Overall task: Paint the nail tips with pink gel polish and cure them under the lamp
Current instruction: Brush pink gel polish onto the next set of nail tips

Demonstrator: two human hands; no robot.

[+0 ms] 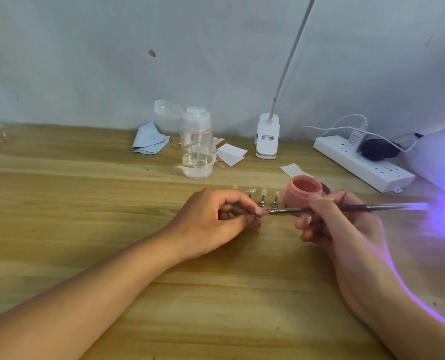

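Observation:
My left hand pinches a small nail tip on a holder between thumb and fingers, just above the wooden table. My right hand grips a thin brush like a pen, and its bristles touch the nail tip. Behind the brush stands an open pink gel pot. Several clear nail tips on metal stands line up left of the pot. The white curing lamp sits at the far right edge and throws violet light onto the table.
A clear pump bottle with its lid flipped open stands behind the hands, with a blue cloth and white paper wipes beside it. A clip desk lamp and a white power strip with plugs lie at the back right.

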